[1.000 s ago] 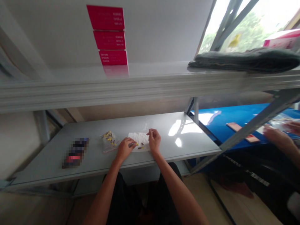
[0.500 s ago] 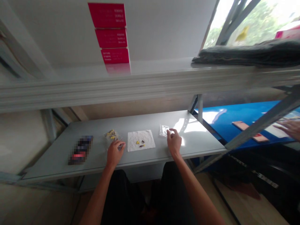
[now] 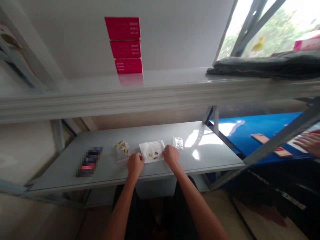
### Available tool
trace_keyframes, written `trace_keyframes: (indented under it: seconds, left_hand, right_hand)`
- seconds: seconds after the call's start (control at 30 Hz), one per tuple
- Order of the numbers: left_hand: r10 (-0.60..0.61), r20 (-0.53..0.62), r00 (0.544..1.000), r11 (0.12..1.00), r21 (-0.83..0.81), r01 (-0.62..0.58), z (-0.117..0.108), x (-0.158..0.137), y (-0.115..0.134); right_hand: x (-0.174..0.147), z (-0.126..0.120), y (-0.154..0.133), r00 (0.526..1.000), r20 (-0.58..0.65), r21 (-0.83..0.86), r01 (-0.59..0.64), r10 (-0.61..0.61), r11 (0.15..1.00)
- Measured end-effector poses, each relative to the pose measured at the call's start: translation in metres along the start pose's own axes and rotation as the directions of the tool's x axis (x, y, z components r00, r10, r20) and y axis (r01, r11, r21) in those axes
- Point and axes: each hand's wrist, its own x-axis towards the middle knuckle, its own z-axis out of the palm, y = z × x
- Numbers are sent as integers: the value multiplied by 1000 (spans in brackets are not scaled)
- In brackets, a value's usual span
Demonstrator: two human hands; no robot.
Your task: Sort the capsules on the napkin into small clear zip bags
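Note:
A white tissue (image 3: 147, 147) lies on the grey table with several small yellow and dark pieces (image 3: 153, 155) on it. My left hand (image 3: 136, 164) is closed at its lower left edge, fingers pinched on the tissue. At the right edge, my right hand (image 3: 171, 154) is also closed on the tissue, its fingertips partly hidden. Left of the tissue lies a clear plastic bag (image 3: 121, 154) of similar yellow and dark pieces, close to my left hand. Just beyond my right hand rests a small clear bag (image 3: 177, 142).
A blurred-out dark and red item (image 3: 89, 161) lies at the table's left. Above runs a shelf (image 3: 175, 86) with three stacked red boxes (image 3: 127, 48) and a folded dark cloth (image 3: 262, 66). Right, a blue table (image 3: 240, 133) holds a pinkish phone-shaped item (image 3: 271, 145), near another person's hand (image 3: 310, 141).
Both hands have moved inward to the tissue's edges, the left from the bag of pieces, the right from the small clear bag. The view has shifted slightly.

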Motion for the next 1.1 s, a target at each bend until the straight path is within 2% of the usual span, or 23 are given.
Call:
trace_keyframes:
  seconds: [0.13,0.27,0.37,0.43,0.5,0.57,0.63,0.7,0.8,0.87,0.93,1.0,1.1]
  left_hand:
    - [-22,4,1000,955,-295,22,-1,10,-2]
    - [-116,175,978,780,-594,199,-7,19,-3]
    - [-170,220,961,652,-706,277,-12,21,-1]
    - [-198,235,952,568,-764,306,-14,20,0]
    - [-218,246,944,498,-805,324,-14,19,1]
    - [-218,242,945,465,-826,319,-12,18,0]
    - [-202,228,953,481,-824,299,-9,17,-2]
    - [-180,210,961,535,-799,275,-6,15,-3]
    - [-151,138,979,716,-668,205,-8,12,-8]
    - [-90,-23,996,869,-491,67,-15,9,-16]
    - [26,-224,974,965,-249,-83,-24,5,-32]
    - [111,-323,940,992,-25,-126,-32,0,-51]
    - [130,-321,938,988,121,-95,-36,-6,-77]
  right_hand:
    - [10,3,4,998,-8,111,64,-64,992]
    - [16,6,12,986,-62,384,165,-153,909]
    - [17,10,17,978,-90,596,204,-188,777]
    - [17,14,18,984,-67,690,165,-165,705]
    - [16,19,19,993,-29,727,101,-116,679]
    - [15,24,20,995,-28,724,84,-93,685]
    - [14,30,21,992,-67,715,122,-106,688]
    - [13,34,22,986,-99,704,164,-132,691]
    - [12,34,25,965,-169,616,261,-200,743]
    - [11,32,29,931,-272,484,350,-242,803]
    - [10,28,36,900,-368,362,368,-231,856]
    - [10,25,45,896,-409,323,320,-174,890]
    - [11,24,55,913,-388,366,277,-125,888]
